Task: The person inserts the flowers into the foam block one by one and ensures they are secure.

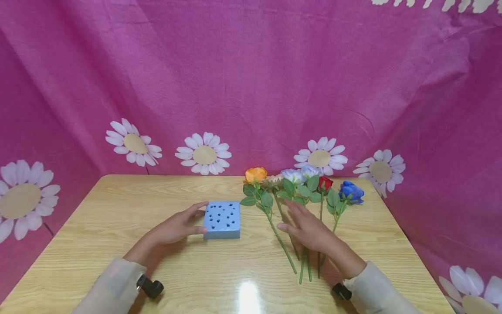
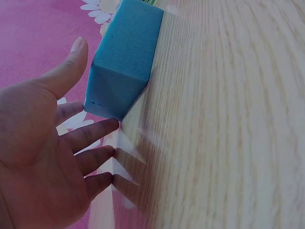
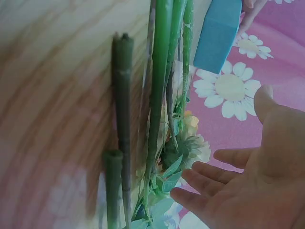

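Observation:
A light blue foam block [image 1: 222, 219] with many holes in its top sits on the table, left of centre. My left hand [image 1: 174, 226] is at its left side, thumb and fingers spread; whether the fingertips touch it, I cannot tell. In the left wrist view the palm [image 2: 38, 148] holds nothing. Artificial flowers lie to the right: an orange one [image 1: 256, 175], a beige one [image 1: 273, 181], pale lavender ones [image 1: 293, 175], a red rose [image 1: 325, 183] and a blue one [image 1: 351, 192]. Over their green stems [image 3: 162, 71] hovers my right hand [image 1: 311, 229], fingers extended and empty.
The flower heads lie toward the back edge of the wooden table [image 1: 176, 270], their stems pointing to the front. Behind and at both sides hangs a magenta cloth [image 1: 251, 87] printed with white daisies.

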Available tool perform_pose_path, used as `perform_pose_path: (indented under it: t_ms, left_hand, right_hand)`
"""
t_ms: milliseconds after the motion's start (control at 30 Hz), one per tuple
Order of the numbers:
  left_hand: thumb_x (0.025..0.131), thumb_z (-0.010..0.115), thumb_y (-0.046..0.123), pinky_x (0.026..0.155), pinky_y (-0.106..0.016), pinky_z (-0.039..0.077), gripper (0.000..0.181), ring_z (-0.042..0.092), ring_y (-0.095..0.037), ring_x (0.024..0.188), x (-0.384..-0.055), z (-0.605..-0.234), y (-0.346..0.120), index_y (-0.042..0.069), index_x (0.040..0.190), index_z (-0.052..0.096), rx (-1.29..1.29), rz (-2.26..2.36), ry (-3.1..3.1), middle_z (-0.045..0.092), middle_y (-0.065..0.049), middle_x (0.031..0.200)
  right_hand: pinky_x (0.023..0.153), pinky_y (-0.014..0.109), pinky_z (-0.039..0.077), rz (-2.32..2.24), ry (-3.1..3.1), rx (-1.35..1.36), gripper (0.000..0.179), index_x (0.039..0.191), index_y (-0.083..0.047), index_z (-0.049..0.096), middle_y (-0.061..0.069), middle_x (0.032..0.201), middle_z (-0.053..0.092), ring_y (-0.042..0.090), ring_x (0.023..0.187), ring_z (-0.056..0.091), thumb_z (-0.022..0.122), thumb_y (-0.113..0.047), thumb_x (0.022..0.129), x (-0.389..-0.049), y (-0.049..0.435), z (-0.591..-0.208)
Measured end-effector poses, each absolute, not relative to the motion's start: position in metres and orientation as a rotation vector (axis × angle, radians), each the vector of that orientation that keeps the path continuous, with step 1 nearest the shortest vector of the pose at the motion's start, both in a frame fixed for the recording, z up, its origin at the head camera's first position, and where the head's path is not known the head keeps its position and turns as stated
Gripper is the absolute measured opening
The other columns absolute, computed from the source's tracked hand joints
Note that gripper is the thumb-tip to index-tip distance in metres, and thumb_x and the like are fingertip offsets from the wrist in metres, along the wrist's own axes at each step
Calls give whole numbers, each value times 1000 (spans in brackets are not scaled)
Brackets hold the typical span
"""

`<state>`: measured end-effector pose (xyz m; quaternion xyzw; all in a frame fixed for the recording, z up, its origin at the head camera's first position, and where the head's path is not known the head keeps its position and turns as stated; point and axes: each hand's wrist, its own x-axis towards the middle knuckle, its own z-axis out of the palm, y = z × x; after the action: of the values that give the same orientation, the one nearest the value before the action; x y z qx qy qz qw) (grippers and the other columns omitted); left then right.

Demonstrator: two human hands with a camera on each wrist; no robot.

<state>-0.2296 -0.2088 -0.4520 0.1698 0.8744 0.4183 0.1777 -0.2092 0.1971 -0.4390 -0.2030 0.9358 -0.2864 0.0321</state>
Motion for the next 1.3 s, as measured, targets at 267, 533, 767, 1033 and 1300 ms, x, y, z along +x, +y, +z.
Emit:
perform_pose_path:
  t_ms: [267, 533, 767, 1033, 1300]
  left_hand:
    - [98, 70, 43, 119, -68, 23, 81, 35, -42, 150, -229, -453, -210, 27, 164, 27, 491, 1176, 2471, 45, -18, 159]
    - [97, 71, 42, 118, -69, 23, 80, 35, -43, 150, -229, -454, -210, 28, 163, 28, 476, 1185, 2469, 45, -18, 159]
    - [96, 72, 42, 118, -70, 23, 81, 34, -42, 150, -229, -454, -207, 30, 163, 27, 450, 1165, 2485, 44, -16, 160]
    - [95, 73, 41, 117, -71, 24, 82, 36, -43, 149, -229, -454, -207, 30, 163, 29, 449, 1168, 2493, 46, -16, 158]
    - [95, 72, 43, 116, -71, 24, 82, 35, -43, 149, -229, -453, -207, 28, 163, 28, 458, 1154, 2494, 45, -17, 159]
  right_hand:
    - [113, 70, 31, -906, 2877, -657, 78, 164, -12, 25, 28, 163, 31, 52, 146, 34, 64, -41, 103, -208, 192, -440]
    - [115, 70, 27, -931, 2844, -683, 78, 163, -7, 25, 29, 162, 33, 53, 149, 27, 62, -41, 103, -206, 189, -442]
    - [115, 65, 32, -944, 2796, -629, 77, 159, 2, 32, 28, 159, 39, 50, 146, 36, 62, -42, 103, -204, 187, -442]
    - [114, 60, 38, -1026, 2747, -597, 76, 157, 4, 35, 25, 158, 42, 46, 141, 45, 69, -33, 101, -204, 183, -443]
    - [107, 55, 47, -1132, 2695, -616, 70, 153, 8, 40, 26, 154, 47, 46, 133, 55, 72, -22, 98, -204, 181, -444]
